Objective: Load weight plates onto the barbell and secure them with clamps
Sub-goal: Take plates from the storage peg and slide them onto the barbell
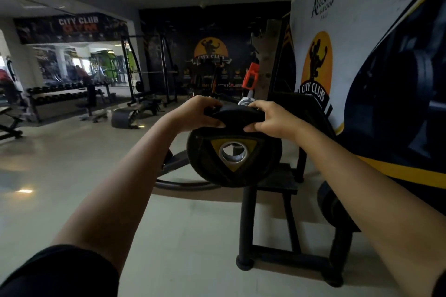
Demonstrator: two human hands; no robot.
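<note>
I count 2 hands: left hand (pixel 198 113), right hand (pixel 271 118). 1 weight plate (pixel 205 160), 1 barbell end (pixel 245 102), 1 black stand (pixel 246 219), 1 dumbbell rack (pixel 56 96).

Stretched out ahead side by side, the left hand (pixel 196 113) and right hand (pixel 274 117) each curl fingers over a weight plate's (pixel 205 159) top rim.

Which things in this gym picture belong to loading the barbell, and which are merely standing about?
Job in hand:
- weight plate, gripped at its top rim by the left hand and right hand
- silver barbell end just behind it

Standing about:
- dumbbell rack
- black lifting rack
- City Club wall banner
</note>
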